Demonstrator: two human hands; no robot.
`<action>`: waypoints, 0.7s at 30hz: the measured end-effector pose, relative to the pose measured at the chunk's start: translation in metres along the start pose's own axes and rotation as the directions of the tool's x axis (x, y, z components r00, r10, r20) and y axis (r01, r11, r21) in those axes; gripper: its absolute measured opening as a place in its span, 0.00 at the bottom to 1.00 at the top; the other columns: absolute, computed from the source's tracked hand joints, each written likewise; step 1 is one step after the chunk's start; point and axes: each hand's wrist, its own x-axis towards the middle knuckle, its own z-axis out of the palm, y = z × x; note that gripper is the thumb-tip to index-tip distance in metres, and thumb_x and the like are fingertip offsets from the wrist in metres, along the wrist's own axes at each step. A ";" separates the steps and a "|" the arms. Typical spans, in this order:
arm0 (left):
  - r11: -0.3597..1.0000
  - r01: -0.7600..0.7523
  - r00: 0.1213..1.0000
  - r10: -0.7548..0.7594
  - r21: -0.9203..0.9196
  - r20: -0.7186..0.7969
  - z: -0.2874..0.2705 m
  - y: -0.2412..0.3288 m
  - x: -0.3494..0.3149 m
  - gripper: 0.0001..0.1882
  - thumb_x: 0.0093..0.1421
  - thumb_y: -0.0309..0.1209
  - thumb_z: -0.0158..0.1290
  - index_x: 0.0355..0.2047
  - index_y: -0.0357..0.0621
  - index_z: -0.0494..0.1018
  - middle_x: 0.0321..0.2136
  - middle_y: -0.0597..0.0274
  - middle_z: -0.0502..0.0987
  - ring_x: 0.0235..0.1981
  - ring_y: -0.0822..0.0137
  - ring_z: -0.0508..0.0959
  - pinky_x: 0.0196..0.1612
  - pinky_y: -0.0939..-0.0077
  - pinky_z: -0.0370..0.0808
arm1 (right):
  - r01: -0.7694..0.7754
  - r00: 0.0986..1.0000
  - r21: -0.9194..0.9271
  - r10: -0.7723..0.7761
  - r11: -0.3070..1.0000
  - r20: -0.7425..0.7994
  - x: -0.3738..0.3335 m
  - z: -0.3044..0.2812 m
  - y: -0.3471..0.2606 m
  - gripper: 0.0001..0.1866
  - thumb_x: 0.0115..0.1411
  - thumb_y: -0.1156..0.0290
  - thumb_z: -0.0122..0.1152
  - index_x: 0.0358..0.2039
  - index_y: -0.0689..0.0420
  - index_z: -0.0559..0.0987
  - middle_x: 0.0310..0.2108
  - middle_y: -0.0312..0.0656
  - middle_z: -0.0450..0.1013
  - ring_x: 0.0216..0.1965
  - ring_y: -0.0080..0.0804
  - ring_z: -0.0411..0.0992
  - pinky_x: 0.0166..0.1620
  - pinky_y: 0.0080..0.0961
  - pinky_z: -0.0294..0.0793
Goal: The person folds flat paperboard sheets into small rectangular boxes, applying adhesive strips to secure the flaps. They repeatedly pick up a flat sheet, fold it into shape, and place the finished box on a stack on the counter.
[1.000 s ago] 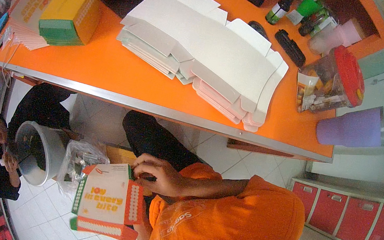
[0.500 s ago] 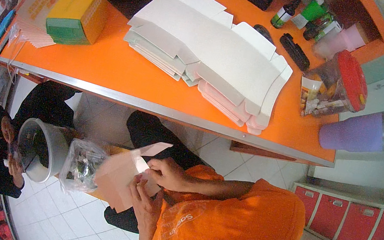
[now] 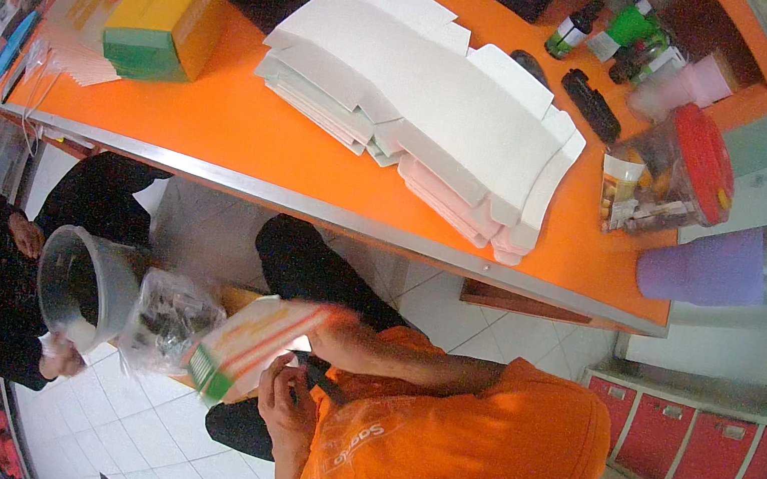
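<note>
A flat carton point(image 3: 260, 341), blurred by motion, shows its printed side in white, orange-red and green. My right hand point(image 3: 334, 336) is closed on its upper right end. My left hand point(image 3: 288, 396) is beside the carton's lower right edge, fingers curled. A small white bit shows at its fingertips; whether it is part of the carton I cannot tell. Just left of the carton lies a clear plastic bag point(image 3: 171, 316) with contents I cannot make out, next to a whitish bucket point(image 3: 118, 281).
A stack of flat white cartons point(image 3: 428, 95) covers the middle of the orange table point(image 3: 190, 121). A yellow-green box point(image 3: 147, 43) stands left; a red-lidded jar point(image 3: 668, 176) and purple tumbler point(image 3: 709, 264) stand right. A co-worker's hand point(image 3: 62, 356) is at the bucket.
The carton has turned from its plain brown side to its printed side. My left hand has drawn back slightly from it. The co-worker's lower hand has moved to the bucket's near rim.
</note>
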 end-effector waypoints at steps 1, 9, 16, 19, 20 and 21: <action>0.999 -0.050 0.996 0.052 0.021 -0.074 0.001 0.003 0.003 0.05 0.55 0.18 0.58 0.32 0.37 0.73 0.36 0.51 0.78 0.36 0.51 0.80 0.38 0.61 0.78 | -0.007 1.000 -0.062 0.005 0.998 -0.019 0.001 -0.002 0.004 0.20 0.61 0.71 0.56 0.54 0.57 0.71 0.46 0.52 0.75 0.46 0.48 0.76 0.47 0.37 0.77; 0.780 0.296 0.938 -0.345 -0.552 0.015 0.000 -0.006 0.003 0.19 0.67 0.38 0.51 0.51 0.39 0.72 0.44 0.57 0.77 0.45 0.62 0.75 0.47 0.66 0.74 | 0.082 0.953 -0.281 0.008 0.956 0.304 -0.001 -0.004 -0.024 0.25 0.56 0.69 0.60 0.55 0.60 0.70 0.45 0.48 0.73 0.45 0.51 0.74 0.47 0.40 0.76; 0.486 0.608 0.727 -0.658 -0.628 0.194 0.001 -0.030 -0.018 0.15 0.66 0.35 0.54 0.37 0.32 0.78 0.32 0.66 0.79 0.34 0.77 0.74 0.37 0.79 0.71 | 0.210 0.968 -0.315 -0.151 0.926 0.200 -0.007 0.006 -0.032 0.09 0.52 0.71 0.60 0.35 0.57 0.80 0.33 0.47 0.74 0.39 0.48 0.73 0.44 0.42 0.72; 0.432 0.676 0.700 -0.630 -0.597 0.336 0.003 -0.030 -0.029 0.14 0.66 0.34 0.54 0.40 0.32 0.78 0.32 0.67 0.79 0.34 0.77 0.74 0.39 0.80 0.71 | 0.079 0.931 -0.354 0.058 0.932 0.360 -0.006 0.007 -0.007 0.08 0.56 0.71 0.56 0.34 0.58 0.81 0.32 0.50 0.77 0.39 0.50 0.75 0.45 0.44 0.73; 0.388 0.686 0.693 -0.605 -0.615 0.391 0.004 -0.030 -0.031 0.14 0.66 0.34 0.54 0.41 0.32 0.78 0.33 0.67 0.79 0.34 0.77 0.74 0.39 0.81 0.71 | 0.044 0.950 -0.257 0.039 0.965 0.309 -0.008 0.004 0.002 0.10 0.56 0.72 0.57 0.36 0.59 0.81 0.33 0.51 0.78 0.37 0.48 0.78 0.42 0.41 0.76; 0.346 0.704 0.665 -0.627 -0.620 0.406 0.002 -0.024 -0.036 0.14 0.66 0.33 0.54 0.41 0.32 0.78 0.32 0.67 0.79 0.34 0.77 0.74 0.40 0.81 0.71 | 0.036 0.954 -0.179 0.020 0.983 0.298 -0.010 0.002 0.005 0.09 0.55 0.74 0.59 0.37 0.61 0.81 0.31 0.50 0.79 0.34 0.45 0.79 0.38 0.36 0.78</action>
